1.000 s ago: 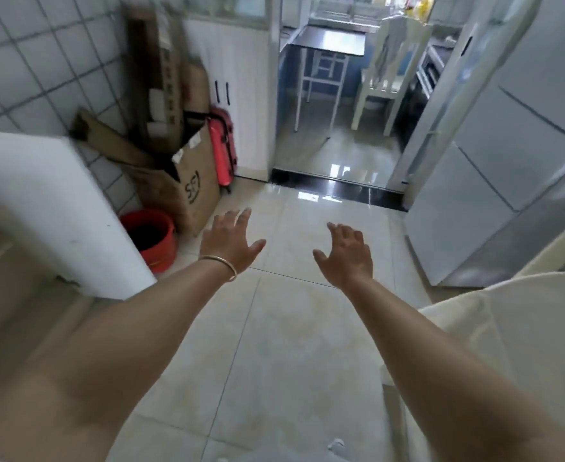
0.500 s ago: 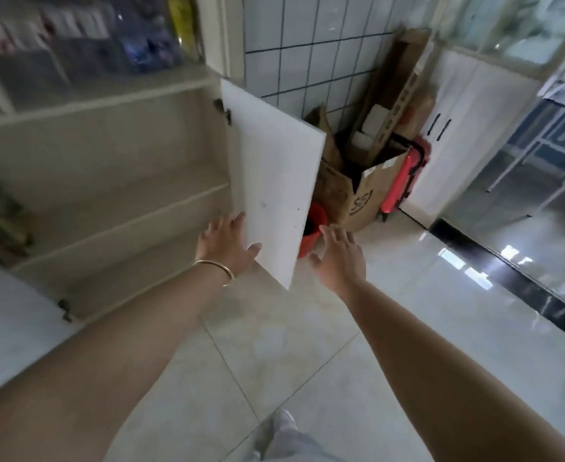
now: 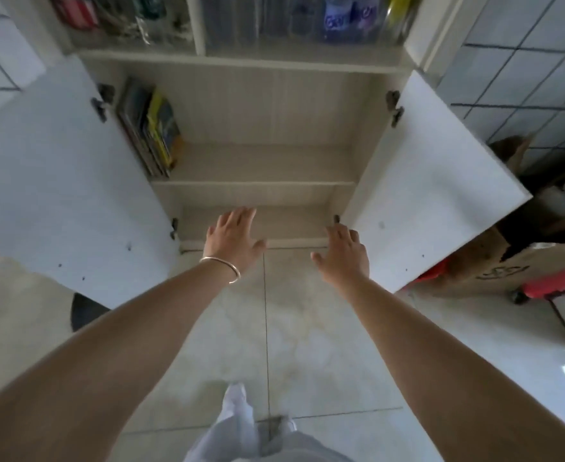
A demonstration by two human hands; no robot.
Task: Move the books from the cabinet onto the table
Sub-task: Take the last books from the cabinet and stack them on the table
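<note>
Open cabinet [image 3: 257,161] ahead; both hands [image 3: 232,240] [image 3: 343,255] outstretched, fingers spread, empty.

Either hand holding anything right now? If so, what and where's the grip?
Nothing is held. The left hand and right hand are both open and empty in front of the open cabinet; the books stand untouched on its upper shelf.
</note>
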